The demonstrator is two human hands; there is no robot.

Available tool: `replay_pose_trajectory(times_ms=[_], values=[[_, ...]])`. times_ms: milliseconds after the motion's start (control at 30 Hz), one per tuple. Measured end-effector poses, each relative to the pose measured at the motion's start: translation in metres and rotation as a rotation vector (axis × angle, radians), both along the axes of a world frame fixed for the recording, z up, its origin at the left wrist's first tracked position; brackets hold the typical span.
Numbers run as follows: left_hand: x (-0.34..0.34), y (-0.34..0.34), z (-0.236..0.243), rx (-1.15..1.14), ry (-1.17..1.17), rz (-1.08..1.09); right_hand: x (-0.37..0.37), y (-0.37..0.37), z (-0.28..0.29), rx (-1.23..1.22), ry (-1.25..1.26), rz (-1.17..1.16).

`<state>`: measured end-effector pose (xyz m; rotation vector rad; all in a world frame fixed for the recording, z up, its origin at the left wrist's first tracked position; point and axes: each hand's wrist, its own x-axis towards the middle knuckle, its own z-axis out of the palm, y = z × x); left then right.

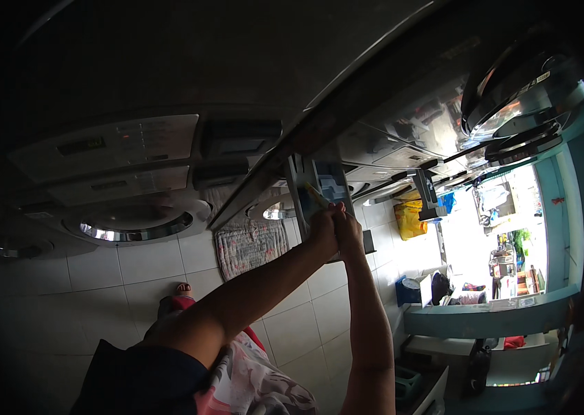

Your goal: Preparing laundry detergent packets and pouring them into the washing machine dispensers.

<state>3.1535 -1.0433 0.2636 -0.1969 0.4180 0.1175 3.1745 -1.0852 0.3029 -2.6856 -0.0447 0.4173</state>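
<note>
Washing machines with round front doors stand along the left and far side of a white tiled floor, on which a patterned mat lies. From the row an open drawer, grey with a pale blue insert, juts toward the person; a second grey drawer stands out farther right. The step in hand is judged to be the adding of a washing product to the nearer drawer; the next move would call for keeping the product's far end tilted over the compartment until it is emptied. The left hand and right hand are together above the near part of this drawer, touching one another. Both are nearly closed, the fingers bunched to a narrow pinch; their finer placing is lost in shadow. Between them they appear to grip the near end of a slim packet, pale with a yellow edge, which slants over the drawer toward its far left side. Whether anything is flowing from it cannot be told.
</note>
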Motion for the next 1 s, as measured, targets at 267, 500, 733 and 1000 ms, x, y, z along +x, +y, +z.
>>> replay_pose_trajectory(times_ms=[267, 500, 733, 1000], values=[[0.006, 0.000, -0.002, -0.023, 0.056, 0.105, -0.005, -0.007, -0.004, 0.025, -0.079, 0.164], [0.012, -0.001, 0.000, 0.007, 0.148, 0.095, -0.010, -0.016, -0.001, 0.123, -0.149, 0.285], [0.021, 0.001, -0.002, 0.079, 0.221, 0.114, -0.008, -0.023, -0.001, -0.121, -0.287, 0.433], [0.028, 0.004, -0.006, -0.019, 0.261, 0.177, -0.025, -0.019, 0.020, -0.221, -0.288, 0.444]])
